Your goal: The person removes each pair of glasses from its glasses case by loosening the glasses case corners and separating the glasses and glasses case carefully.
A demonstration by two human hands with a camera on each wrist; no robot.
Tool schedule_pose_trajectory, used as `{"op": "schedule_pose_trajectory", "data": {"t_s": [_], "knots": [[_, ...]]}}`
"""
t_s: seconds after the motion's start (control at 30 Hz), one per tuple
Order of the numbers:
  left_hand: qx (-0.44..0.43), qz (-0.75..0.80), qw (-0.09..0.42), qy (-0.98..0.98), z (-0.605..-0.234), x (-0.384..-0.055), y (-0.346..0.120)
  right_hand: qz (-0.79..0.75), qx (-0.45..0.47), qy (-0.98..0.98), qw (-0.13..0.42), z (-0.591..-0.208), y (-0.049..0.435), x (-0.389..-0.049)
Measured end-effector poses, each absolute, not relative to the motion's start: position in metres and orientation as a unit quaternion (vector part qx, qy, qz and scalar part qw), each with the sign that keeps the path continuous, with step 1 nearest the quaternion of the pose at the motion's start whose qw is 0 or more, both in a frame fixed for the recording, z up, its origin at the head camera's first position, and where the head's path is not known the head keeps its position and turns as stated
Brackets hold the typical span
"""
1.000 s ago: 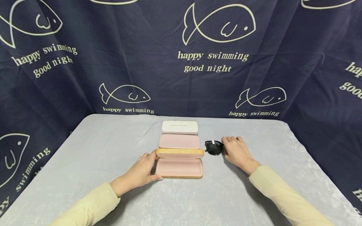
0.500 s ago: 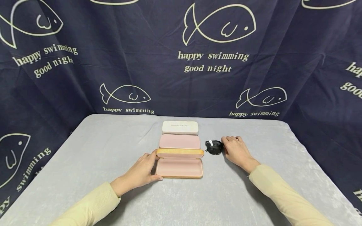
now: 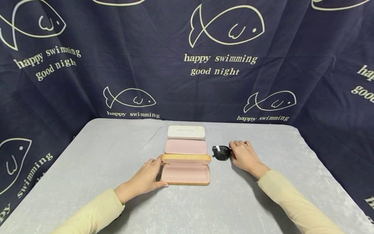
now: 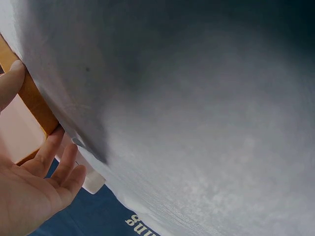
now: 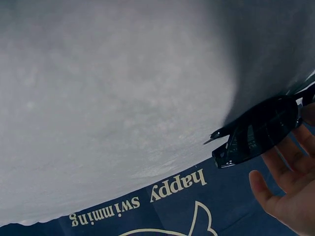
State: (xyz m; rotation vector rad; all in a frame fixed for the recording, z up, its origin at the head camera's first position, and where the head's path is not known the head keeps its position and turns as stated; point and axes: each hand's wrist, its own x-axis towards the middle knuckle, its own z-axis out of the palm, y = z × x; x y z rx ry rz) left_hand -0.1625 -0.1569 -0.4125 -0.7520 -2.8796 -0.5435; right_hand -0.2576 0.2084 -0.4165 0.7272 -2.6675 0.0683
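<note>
An orange-yellow glasses case [image 3: 185, 175] with pink lining lies with its lid raised on the table. My left hand [image 3: 144, 177] grips it at its left end, thumb at the front corner and a finger by the lid. The left wrist view shows the thumb on the case's orange edge [image 4: 37, 103]. To the right of the cases, my right hand [image 3: 245, 157] holds a pair of black sunglasses [image 3: 221, 153] by one side, close to the tabletop. Thumb and fingers pinch the sunglasses [image 5: 261, 128] in the right wrist view; part of them is cut off.
Right behind the raised lid lies a pink case [image 3: 185, 147], and behind that a white case [image 3: 186, 131] with small lettering. A pale grey cloth covers the table [image 3: 87, 156]. Dark blue curtains [image 3: 175, 104] with fish drawings hang around its back and sides.
</note>
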Motion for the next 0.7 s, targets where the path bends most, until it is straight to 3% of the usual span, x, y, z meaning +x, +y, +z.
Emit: {"op": "schedule_pose_trajectory", "data": {"t_s": [0.7], "knots": [[-0.250, -0.184, 0.060, -0.949, -0.412, -0.163, -0.157, 0.056, 0.291, -0.932, 0.208, -0.399, 0.185, -0.240]]}}
